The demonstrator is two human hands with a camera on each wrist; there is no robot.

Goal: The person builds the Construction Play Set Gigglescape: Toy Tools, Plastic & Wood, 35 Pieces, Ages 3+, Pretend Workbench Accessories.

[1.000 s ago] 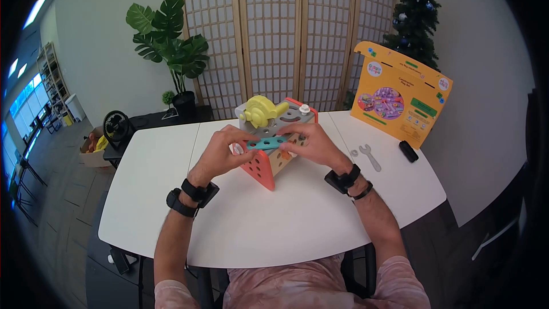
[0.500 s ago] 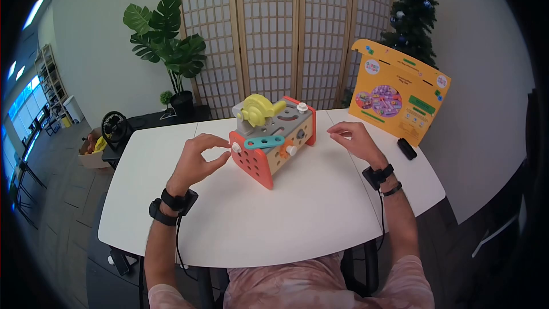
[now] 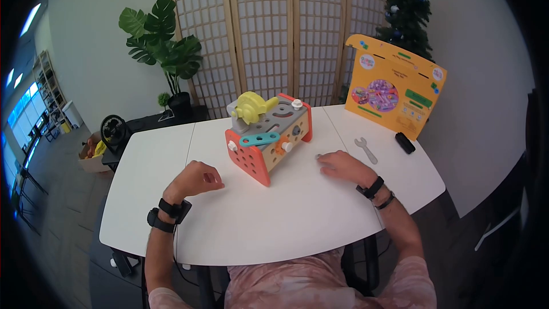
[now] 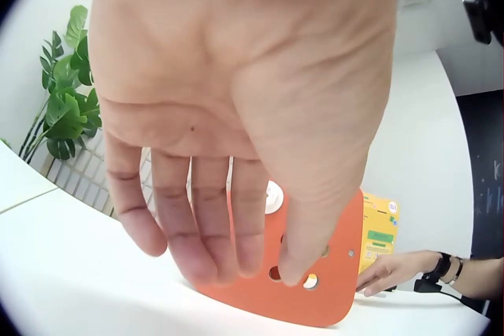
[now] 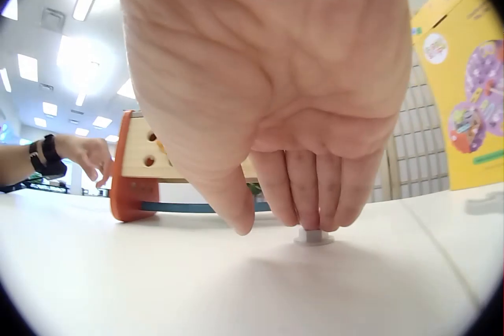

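A toy workbench (image 3: 269,160) with red ends and a grey top stands mid-table. The teal strip with holes (image 3: 259,139) lies across its near top corner, touched by neither hand. My right hand (image 3: 347,167) is low over the table, right of the workbench. Its straight fingertips rest on a small grey nut (image 5: 313,237), with the thumb apart from it. My left hand (image 3: 194,179) hovers left of the workbench, fingers loosely bent and holding nothing. A yellow toy piece with a handle (image 3: 251,107) sits on the workbench top, and a white bolt head (image 3: 232,146) shows on the red end.
Right of my right hand lies a grey toy wrench (image 3: 366,150). Behind it a yellow cardboard box (image 3: 394,86) stands upright, with a black case (image 3: 405,143) in front. The white table (image 3: 274,229) has a rounded edge toward me.
Both hands have come off the teal strip, which stays on the workbench. The left drew back left; the right moved right, then down to the table. The nut has shifted left from beside the wrench.
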